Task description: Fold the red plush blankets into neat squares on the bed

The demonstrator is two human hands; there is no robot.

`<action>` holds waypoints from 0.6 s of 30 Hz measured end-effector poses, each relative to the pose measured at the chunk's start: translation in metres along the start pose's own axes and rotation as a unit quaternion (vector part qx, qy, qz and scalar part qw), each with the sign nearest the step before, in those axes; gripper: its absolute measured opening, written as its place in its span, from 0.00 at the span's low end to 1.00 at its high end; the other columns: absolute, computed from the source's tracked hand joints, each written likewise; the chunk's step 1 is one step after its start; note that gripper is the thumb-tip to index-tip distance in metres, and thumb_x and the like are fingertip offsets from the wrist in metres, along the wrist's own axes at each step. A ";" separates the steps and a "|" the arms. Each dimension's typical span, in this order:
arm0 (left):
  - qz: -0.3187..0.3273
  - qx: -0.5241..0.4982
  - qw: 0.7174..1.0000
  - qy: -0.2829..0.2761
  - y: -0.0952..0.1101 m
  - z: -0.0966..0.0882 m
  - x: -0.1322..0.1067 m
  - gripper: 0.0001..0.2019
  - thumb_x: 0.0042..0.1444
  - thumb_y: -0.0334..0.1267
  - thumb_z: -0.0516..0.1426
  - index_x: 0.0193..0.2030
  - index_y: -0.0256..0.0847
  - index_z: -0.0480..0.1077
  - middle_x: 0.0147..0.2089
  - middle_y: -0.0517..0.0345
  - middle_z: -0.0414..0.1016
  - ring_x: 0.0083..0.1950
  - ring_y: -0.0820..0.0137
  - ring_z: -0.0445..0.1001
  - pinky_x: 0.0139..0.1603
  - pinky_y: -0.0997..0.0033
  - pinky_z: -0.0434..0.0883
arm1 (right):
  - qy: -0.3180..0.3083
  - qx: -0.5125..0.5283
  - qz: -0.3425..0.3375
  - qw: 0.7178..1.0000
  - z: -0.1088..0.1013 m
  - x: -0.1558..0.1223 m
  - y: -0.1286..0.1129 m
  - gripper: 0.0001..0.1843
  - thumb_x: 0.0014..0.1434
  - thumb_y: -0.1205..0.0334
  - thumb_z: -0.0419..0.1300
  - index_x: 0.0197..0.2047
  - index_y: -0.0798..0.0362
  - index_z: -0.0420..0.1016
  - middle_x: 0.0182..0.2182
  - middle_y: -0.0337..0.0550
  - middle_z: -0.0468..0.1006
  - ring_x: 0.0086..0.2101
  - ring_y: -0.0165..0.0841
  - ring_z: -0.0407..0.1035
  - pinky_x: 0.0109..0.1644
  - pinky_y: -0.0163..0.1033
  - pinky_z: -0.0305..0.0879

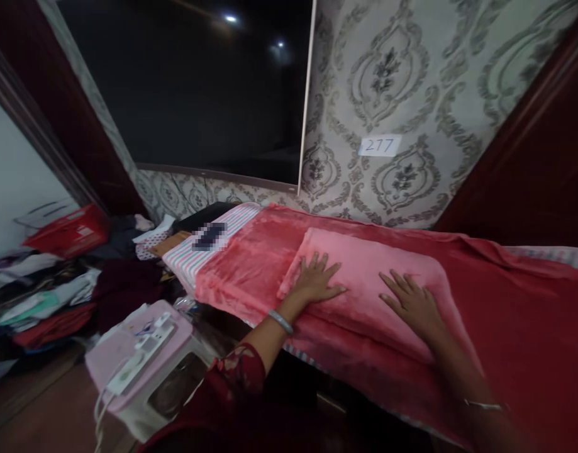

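Observation:
A folded pink fleece cloth lies on a wider red fleece blanket spread over a table. My left hand lies flat on the left end of the folded cloth, fingers spread. My right hand presses flat on its middle, fingers stretched out too. Neither hand holds anything. A bracelet shows on each wrist.
A striped cloth with a dark object on it covers the table's left end. A pink stool with a white power strip stands at lower left. Piled clothes and a red basket lie left. A large dark screen hangs on the patterned wall.

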State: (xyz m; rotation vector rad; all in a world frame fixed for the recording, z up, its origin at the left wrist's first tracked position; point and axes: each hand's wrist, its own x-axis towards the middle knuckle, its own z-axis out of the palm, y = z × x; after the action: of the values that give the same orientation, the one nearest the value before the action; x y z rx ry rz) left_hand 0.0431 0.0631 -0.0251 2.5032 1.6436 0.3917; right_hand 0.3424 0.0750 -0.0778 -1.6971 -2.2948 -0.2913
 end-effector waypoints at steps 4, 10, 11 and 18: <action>-0.004 -0.009 1.000 -0.006 0.002 -0.002 -0.002 0.42 0.62 0.70 0.47 0.77 0.53 0.51 0.81 0.46 0.42 0.81 0.45 0.35 0.74 0.27 0.33 | 0.008 -0.001 -0.001 1.000 0.004 -0.001 0.002 0.33 0.72 0.42 0.39 0.74 0.39 0.59 0.73 0.45 0.59 0.70 0.54 0.54 0.65 0.74 0.58; 0.005 -0.014 1.000 -0.004 0.000 0.000 0.000 0.42 0.62 0.70 0.48 0.77 0.52 0.50 0.81 0.44 0.41 0.81 0.44 0.35 0.74 0.26 0.34 | 0.011 -0.008 -0.004 1.000 0.007 -0.001 0.004 0.33 0.72 0.41 0.39 0.74 0.40 0.60 0.73 0.46 0.59 0.70 0.55 0.54 0.63 0.73 0.61; 0.004 -0.013 1.000 -0.001 0.000 0.000 -0.001 0.42 0.62 0.70 0.48 0.77 0.52 0.50 0.81 0.44 0.41 0.81 0.44 0.35 0.74 0.26 0.35 | 0.013 -0.008 -0.005 1.000 0.007 -0.001 0.005 0.33 0.71 0.41 0.39 0.74 0.40 0.61 0.73 0.46 0.59 0.70 0.55 0.54 0.63 0.73 0.61; 0.009 -0.023 0.999 0.037 -0.003 0.006 -0.005 0.41 0.63 0.70 0.46 0.76 0.50 0.53 0.81 0.44 0.45 0.80 0.44 0.39 0.74 0.26 0.38 | 0.026 -0.005 -0.014 1.000 0.018 -0.004 0.012 0.34 0.71 0.41 0.39 0.74 0.40 0.60 0.73 0.45 0.58 0.70 0.54 0.53 0.64 0.72 0.60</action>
State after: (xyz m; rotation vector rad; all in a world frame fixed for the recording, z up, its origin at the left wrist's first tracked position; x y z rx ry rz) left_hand 0.0407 0.0601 -0.0325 2.5008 1.6208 0.5247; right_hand 0.3536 0.0808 -0.0960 -1.6448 -2.2852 -0.3484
